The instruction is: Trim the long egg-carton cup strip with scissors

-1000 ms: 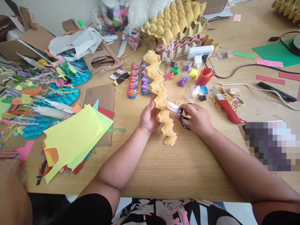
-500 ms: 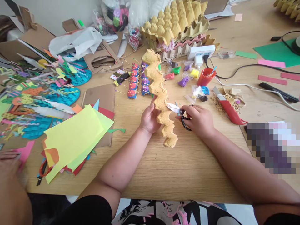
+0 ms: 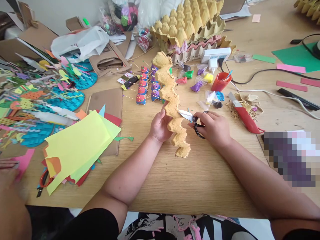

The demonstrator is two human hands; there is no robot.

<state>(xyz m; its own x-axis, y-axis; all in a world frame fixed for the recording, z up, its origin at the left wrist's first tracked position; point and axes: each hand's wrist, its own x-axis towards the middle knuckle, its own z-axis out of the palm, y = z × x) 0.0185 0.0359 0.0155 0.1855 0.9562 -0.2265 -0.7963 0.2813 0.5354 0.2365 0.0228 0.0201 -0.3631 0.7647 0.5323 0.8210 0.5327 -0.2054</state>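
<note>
room between forearms [image 3: 131,168], egg-carton strip [image 3: 172,108] beyond

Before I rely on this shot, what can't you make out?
All in the head view:
Left hand: most fingers hidden behind the carton strip.
Scissors: tips too small to tell whether they touch it.
Item at right: masked by pixelation.
Other person's hand: blurred, cut off by left edge.
Far egg tray: cut off by right edge.

Pixelated block hides the item at right [image 3: 290,156]; co-worker's hand [image 3: 9,170] at left edge, cut off, blurred.
</note>
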